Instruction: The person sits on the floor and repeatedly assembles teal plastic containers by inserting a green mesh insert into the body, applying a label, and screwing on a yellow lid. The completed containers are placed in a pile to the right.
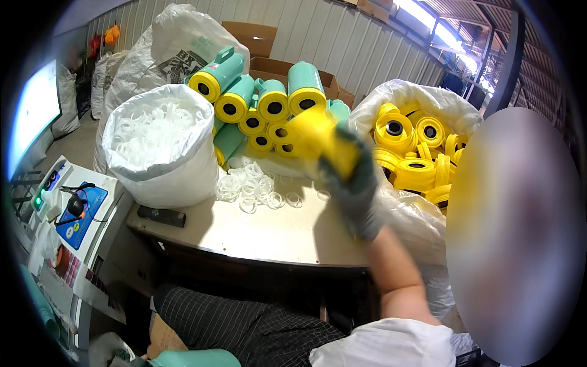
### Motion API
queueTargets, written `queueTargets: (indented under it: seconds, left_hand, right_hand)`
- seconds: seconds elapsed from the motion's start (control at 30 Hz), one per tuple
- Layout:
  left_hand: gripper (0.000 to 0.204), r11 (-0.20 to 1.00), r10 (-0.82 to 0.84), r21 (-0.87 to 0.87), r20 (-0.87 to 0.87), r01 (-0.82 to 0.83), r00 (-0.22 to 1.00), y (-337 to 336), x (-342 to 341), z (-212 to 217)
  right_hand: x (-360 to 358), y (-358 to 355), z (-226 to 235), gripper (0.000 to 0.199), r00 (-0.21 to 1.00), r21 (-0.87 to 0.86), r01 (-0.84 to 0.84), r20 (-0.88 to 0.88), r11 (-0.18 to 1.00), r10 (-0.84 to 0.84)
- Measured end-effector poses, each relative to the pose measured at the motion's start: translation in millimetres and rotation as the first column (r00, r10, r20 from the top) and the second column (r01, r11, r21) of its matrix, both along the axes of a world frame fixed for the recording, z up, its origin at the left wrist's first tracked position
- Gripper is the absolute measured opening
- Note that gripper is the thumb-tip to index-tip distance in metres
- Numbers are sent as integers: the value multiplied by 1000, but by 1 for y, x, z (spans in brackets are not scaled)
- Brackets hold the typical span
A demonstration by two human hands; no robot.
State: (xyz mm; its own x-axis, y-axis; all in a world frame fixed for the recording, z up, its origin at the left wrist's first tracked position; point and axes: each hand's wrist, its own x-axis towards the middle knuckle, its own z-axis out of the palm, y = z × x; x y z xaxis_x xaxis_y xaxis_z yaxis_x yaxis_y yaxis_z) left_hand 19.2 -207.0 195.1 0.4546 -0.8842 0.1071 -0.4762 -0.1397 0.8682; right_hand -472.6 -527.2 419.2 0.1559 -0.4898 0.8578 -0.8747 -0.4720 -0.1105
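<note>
My right hand (354,186), in a dark grey-green glove, is raised over the table. Its fingers are wrapped round a yellow plastic cap (321,139), smeared by motion. Behind the cap, several green cylindrical bottles (304,76) with yellow ends and black centres lie stacked. White plastic rings (247,186) are spread loose on the tabletop in front of them. At the lower edge, another green cylinder (195,358) shows in part across my lap. What looks like my gloved left hand (140,363) barely shows beside this cylinder, its fingers hidden.
A white sack (162,183) full of white rings stands on the table's left. To the right, a plastic-lined bag (406,229) holds several yellow caps. A dark box (161,216) lies by the table's (263,241) front edge. Far left is a bright screen (38,116).
</note>
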Motion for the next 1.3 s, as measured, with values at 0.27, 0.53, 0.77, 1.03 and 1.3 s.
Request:
queueTargets:
  seconds: [0.27,0.53,0.77,1.03,1.3]
  left_hand:
    - [57,816,393,-81,-648,-573,652,74,15,-62]
    - [47,668,411,-175,-723,-723,555,56,-55,-109]
    - [36,786,530,-124,-369,-606,763,22,-86,-87]
    - [28,666,108,43,-993,-744,39,5,-94,-95]
    - [21,628,52,65,-998,-775,-42,23,-97,-126]
  right_hand:
    - [166,59,-363,39,949,794,-313,280,521,142]
    - [173,80,-312,54,747,532,-643,278,551,604]
    - [178,72,-310,52,749,565,-646,342,513,568]
    - [224,62,-191,57,383,340,-915,556,219,737]
    - [223,78,-198,53,243,274,-955,488,117,838]
